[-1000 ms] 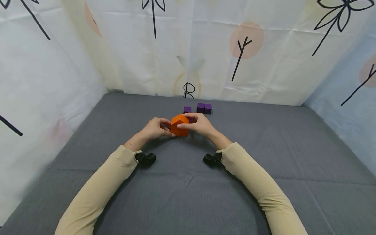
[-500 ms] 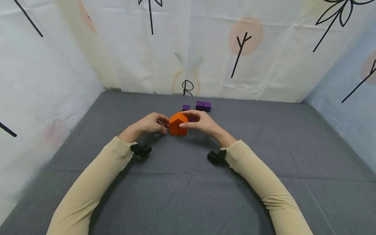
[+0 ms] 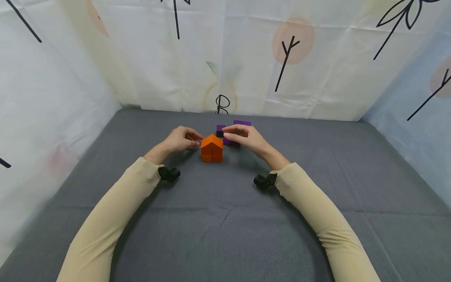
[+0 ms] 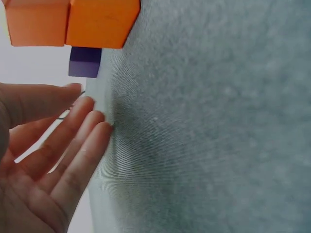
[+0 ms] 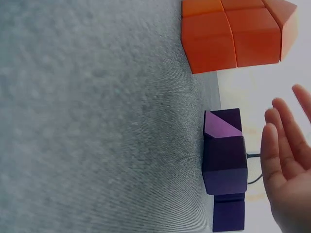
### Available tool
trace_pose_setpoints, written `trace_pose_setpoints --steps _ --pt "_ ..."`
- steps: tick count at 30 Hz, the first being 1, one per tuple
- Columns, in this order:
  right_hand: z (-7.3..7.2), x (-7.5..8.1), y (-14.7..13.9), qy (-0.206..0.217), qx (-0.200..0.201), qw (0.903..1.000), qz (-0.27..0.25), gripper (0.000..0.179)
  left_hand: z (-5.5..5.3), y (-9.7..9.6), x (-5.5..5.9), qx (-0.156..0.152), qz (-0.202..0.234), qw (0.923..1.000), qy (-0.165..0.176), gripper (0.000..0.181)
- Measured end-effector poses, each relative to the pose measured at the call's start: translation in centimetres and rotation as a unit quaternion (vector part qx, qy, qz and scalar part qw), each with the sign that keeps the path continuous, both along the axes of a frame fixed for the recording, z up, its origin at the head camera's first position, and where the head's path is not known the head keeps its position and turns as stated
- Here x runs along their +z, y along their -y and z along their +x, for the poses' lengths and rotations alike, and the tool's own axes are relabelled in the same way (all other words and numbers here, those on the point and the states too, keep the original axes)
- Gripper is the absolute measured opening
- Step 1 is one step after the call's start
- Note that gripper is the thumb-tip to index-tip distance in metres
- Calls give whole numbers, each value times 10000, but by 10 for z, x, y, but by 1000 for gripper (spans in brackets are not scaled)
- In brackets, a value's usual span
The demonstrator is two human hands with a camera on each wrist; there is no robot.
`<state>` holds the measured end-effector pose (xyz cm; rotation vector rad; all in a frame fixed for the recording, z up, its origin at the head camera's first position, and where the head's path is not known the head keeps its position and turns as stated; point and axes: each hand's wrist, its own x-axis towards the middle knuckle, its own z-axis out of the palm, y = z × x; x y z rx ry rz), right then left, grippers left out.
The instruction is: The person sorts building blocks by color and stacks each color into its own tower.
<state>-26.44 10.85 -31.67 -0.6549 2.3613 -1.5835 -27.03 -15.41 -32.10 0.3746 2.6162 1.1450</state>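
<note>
Orange blocks (image 3: 211, 150) stand stacked in the shape of a small house with a pointed top, seams showing between the pieces. My left hand (image 3: 179, 140) is just left of the stack, fingers relaxed, holding nothing; in the left wrist view a gap shows between its fingers and the orange blocks (image 4: 99, 22). On the right, my right hand (image 3: 250, 141) hovers with loosely extended fingers over the purple blocks (image 3: 220, 129) behind the stack. Nothing is in its grasp in the right wrist view, where a purple block (image 5: 225, 167) lies beside the fingertips.
More purple blocks (image 3: 242, 122) sit farther back, partly hidden by the right hand. A grey cloth (image 3: 218, 235) covers the table. White patterned fabric (image 3: 253, 70) hangs along the back and both sides. Dark wrist cameras (image 3: 169, 174) poke out from the cuffs.
Both hands have let go of the orange blocks. The left drew away to the left and back; the right moved up and right toward the purple blocks. The orange stack stays standing.
</note>
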Motion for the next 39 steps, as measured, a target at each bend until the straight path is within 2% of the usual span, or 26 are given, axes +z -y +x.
trace_pose_setpoints --steps 7,14,17,21,26,30,35,39 --pt "-7 -6 5 -308 -755 9966 -129 34 -8 -4 -6 463 166 9981 -378 29" --pt "-21 -15 13 -430 -1030 9937 73 33 -21 -13 -10 809 444 9925 -801 38" --pt "-26 -16 17 -384 -1072 9931 272 35 -25 -16 -10 784 515 9925 -779 41" --pt "-30 -15 21 -285 -1121 9919 531 40 -29 -21 -12 674 542 9947 -555 44" --pt "-34 -11 28 -100 -1132 9883 1017 47 -35 -28 -12 234 227 9991 -260 48" --pt "-34 -9 33 28 -1115 9858 1254 50 -36 -32 -12 -72 18 9998 -179 49" --pt "-34 -9 35 67 -1244 9814 1462 47 -37 -37 -10 -153 63 9997 -204 48" --pt "-35 -10 36 83 -1298 9797 1525 43 -38 -41 -11 -70 72 9995 -290 44"
